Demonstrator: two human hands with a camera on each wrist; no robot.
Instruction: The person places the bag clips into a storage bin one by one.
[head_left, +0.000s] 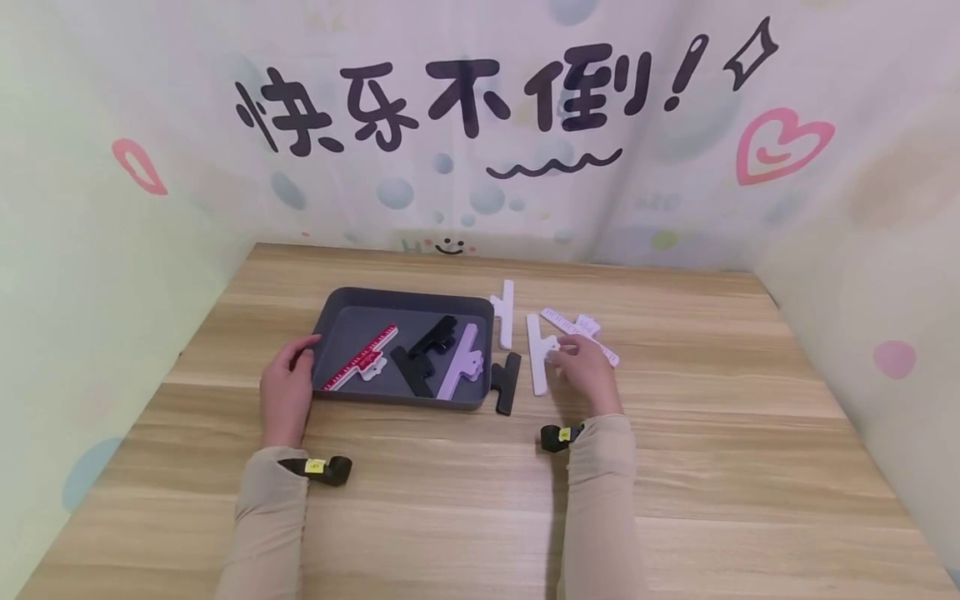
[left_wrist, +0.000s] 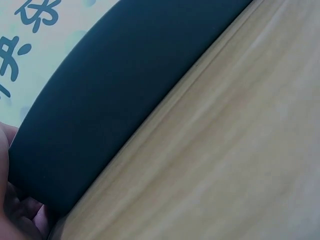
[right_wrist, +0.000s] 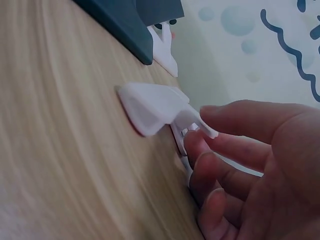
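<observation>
My left hand grips the left side of a dark grey tray, whose outer wall fills much of the left wrist view. To the right of the tray, my right hand pinches the handle of a white long-jawed clip between thumb and fingers. In the right wrist view that clip stands close to the tabletop; whether it touches is hard to tell. Inside the tray lie a red-and-white clip, a purple clip and black clips.
A black clip lies just right of the tray, with a white clip behind it. Another white clip with printed marks lies beyond my right hand. A printed curtain hangs behind the wooden table.
</observation>
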